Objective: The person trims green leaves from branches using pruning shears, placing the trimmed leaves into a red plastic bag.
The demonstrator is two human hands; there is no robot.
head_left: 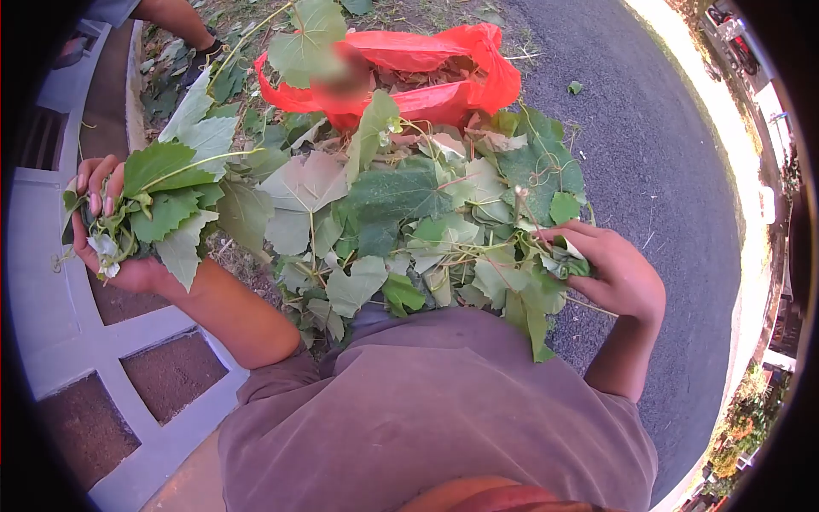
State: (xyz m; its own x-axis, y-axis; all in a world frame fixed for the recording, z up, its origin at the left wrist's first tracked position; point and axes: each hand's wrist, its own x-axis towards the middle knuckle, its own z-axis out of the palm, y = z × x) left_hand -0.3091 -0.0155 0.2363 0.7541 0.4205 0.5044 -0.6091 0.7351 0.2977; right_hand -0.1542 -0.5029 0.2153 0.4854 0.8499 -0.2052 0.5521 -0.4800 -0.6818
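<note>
A bunch of green leaves [166, 200] is in my left hand [115, 213], its fingers curled round the stems at the left. At the right, my right hand [610, 269] has its fingers closed on a leafy stem [563, 260] at the edge of the pile. Between the hands lies a big heap of broad leaves and thin vines [392, 205], some dark green, others pale side up. Beyond the heap, a red plastic bag [490, 72] lies open with dry leaves inside.
Another person's leg [175, 19] shows at the top left. Grey asphalt [648, 154] runs along the right. A pale lattice block wall [98, 341] stands at the left. One small leaf [575, 87] lies on the asphalt.
</note>
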